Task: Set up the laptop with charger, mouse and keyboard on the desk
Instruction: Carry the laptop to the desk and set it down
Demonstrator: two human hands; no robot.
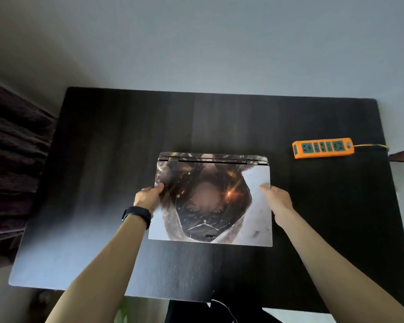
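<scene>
Closed laptop [211,201] mid-tabletop [103,148], left hand [148,197] and right hand [278,199] clamped on its side edges; rigid, heavyish, slick lid, so keep gripping both edges

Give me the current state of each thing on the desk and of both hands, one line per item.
laptop: lid closed, hinge edge away from the person, held at both side edges
left hand: gripping the laptop's left edge
right hand: gripping the laptop's right edge
power strip: lying flat at the desk's right, nothing plugged into its sockets
desk: holds only the laptop and power strip; charger, mouse and keyboard not in view
</scene>
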